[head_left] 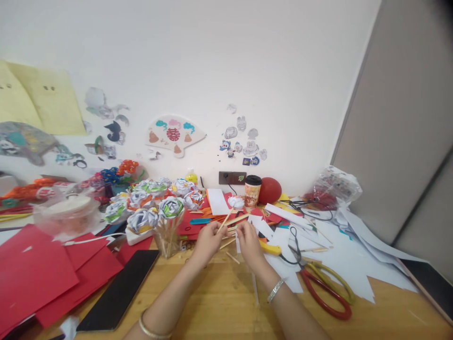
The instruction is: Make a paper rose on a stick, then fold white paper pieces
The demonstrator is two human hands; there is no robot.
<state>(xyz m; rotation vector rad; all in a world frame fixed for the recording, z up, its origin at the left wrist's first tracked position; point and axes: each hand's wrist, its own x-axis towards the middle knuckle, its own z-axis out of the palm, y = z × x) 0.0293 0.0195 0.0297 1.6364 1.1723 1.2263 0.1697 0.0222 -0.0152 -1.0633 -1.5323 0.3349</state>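
Note:
My left hand (208, 242) is closed in a pinch on a thin wooden stick (225, 220) that points up and to the right. Close beside it, my right hand (248, 242) is closed on a small strip of white paper (238, 243) held between the two hands. Both hands hover just above the wooden table (219, 302), near its middle. Loose wooden sticks (231, 257) lie on the table right under and behind them. Each wrist carries a bangle.
Paper roses (155, 203) on sticks stand behind left, by a clear cup of sticks (169, 240). Red paper sheets (42, 274) and a dark phone (120, 288) lie left. Large red-handled scissors (318, 283), white paper scraps (339, 255), a paper cup (252, 191) and a yellow knife (271, 248) sit right.

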